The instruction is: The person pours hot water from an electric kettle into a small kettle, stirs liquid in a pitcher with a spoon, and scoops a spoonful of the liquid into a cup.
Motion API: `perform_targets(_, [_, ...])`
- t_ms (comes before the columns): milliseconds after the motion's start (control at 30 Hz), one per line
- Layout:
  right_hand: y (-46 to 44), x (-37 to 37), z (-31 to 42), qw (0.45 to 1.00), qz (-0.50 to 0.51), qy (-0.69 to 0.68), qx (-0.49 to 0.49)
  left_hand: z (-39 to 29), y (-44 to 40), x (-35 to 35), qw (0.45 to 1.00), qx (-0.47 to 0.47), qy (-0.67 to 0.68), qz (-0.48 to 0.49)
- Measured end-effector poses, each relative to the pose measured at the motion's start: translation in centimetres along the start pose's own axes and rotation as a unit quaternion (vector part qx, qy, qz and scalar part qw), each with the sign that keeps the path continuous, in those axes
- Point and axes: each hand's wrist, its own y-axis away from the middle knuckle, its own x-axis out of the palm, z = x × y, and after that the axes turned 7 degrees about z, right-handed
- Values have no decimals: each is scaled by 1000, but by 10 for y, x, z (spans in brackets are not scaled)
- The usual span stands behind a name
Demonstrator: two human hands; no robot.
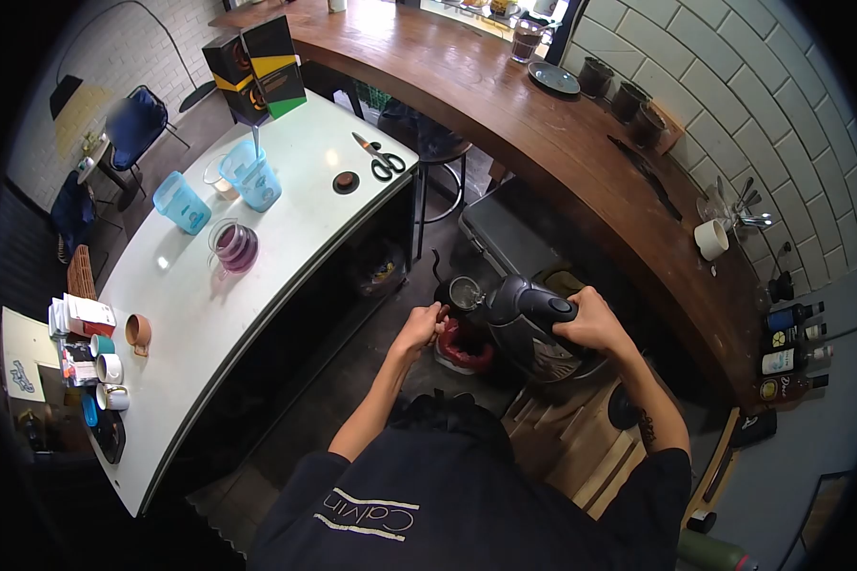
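My right hand (592,322) is wrapped round the handle of a black electric kettle (524,333), which is tipped with its spout toward the left. Under that spout is a small open gooseneck kettle (465,294), dark, with a thin curved spout and clear liquid visible inside. The handle of the gooseneck kettle is in my closed left hand (422,329). Water seems to run from the electric kettle into it, though the stream is hard to make out. Below both vessels stands a bin with a red liner (464,346).
On the white counter (300,224) at left are scissors (381,157), blue plastic pitchers (250,176), a glass server with dark liquid (234,247) and several cups. A wooden bar (505,114) curves behind, holding a plate (554,79) and a white cup (710,240). Bottles (790,362) stand at right.
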Motion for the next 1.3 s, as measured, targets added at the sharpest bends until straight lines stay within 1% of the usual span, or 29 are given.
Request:
perform_targets(533, [10,-3,-2,1000,-5,18,-6,0,2,8,1000,-5,-21,9])
perform_targets(667, [11,-1,-7,1000,-15,9,-21,4,2,7,1000,-1,-15,12])
perform_targets(767, [12,-3,-5,1000,-2,21,-13,4,4,8,1000,-2,-12,14])
perform_targets(1100, [18,-4,-3,1000,-9,21,-16,3,7,12,1000,-8,2,23])
perform_targets(1200, [19,-3,-3,999,-27,14,-28,4,8,13,1000,-11,8,27])
perform_targets(1300, [19,-4,-3,1000,-12,11,-26,5,6,12,999,-12,14,30])
